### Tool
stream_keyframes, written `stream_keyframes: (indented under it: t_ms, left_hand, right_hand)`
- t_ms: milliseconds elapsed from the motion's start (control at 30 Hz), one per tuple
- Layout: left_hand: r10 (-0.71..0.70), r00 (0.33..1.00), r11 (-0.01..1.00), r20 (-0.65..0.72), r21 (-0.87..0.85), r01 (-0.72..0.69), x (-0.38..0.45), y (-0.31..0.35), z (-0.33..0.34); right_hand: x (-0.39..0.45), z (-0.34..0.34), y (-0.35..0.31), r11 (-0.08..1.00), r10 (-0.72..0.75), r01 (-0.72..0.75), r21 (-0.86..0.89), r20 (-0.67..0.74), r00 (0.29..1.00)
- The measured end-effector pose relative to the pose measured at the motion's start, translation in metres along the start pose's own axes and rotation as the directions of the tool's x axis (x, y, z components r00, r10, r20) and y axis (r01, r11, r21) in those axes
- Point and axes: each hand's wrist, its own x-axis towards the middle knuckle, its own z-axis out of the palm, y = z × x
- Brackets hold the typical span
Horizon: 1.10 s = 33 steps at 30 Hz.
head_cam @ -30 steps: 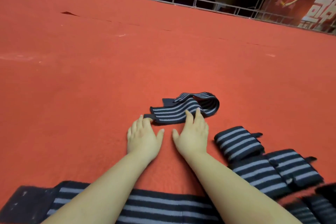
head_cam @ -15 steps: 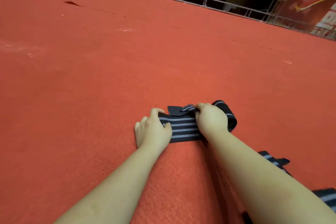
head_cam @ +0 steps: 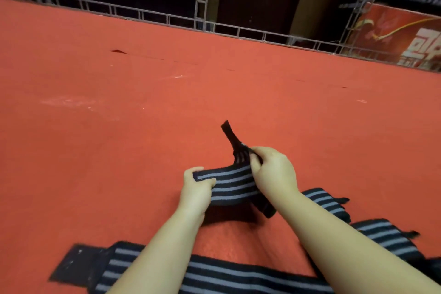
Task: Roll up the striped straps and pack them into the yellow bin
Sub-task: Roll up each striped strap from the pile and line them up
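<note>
Striped strap [head_cam: 229, 184] lifted above red carpet [head_cam: 119, 126]: left hand [head_cam: 196, 188] pinches near-left end, right hand [head_cam: 274, 174] grasps far part; black tab [head_cam: 230, 135] sticks up.

The striped strap [head_cam: 230, 185], flat on the red carpet [head_cam: 119, 126] a second ago, is now lifted clear of it. One end is pinched by the left hand [head_cam: 196, 188], where fingertips only touched it earlier. The black tab end [head_cam: 230, 135] is raised upright in the grip of the right hand [head_cam: 273, 172].

Striped strap [head_cam: 230, 185] between both hands [head_cam: 235, 180]
</note>
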Motion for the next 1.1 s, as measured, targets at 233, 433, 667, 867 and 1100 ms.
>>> stream_keyframes:
  t_ms: [233, 433, 667, 867, 1100]
  left_hand:
    - [0.166, 0.968, 0.985, 0.188, -0.082, -0.153, -0.096, 0.014, -0.028]
    - [0.104, 0.938, 0.994, 0.331, -0.065, -0.087, -0.146, 0.007, -0.047]
    - [0.103, 0.985, 0.989, 0.14, -0.123, -0.086, -0.164, 0.011, -0.051]
    - [0.403, 0.906, 0.903, 0.131, 0.105, -0.416, -0.188, 0.025, -0.045]
    - [0.419, 0.896, 0.904, 0.151, 0.019, -0.426, -0.19, 0.033, -0.061]
  right_hand:
    - [-0.08, -0.033, -0.032, 0.958, -0.263, 0.283, 0.037, -0.271, 0.926]
    - [-0.164, -0.02, -0.041, 0.927, -0.339, 0.375, 0.034, -0.358, 0.87]
    - [-0.216, -0.038, -0.065, 0.845, 0.227, -0.125, 0.52, -0.137, 0.964]
    - [-0.2, -0.068, -0.086, -0.258, 0.201, -0.582, 0.771, 0.632, 0.749]
    - [-0.17, -0.099, -0.086, -0.624, 0.27, -0.211, 0.753, 0.461, 0.845]
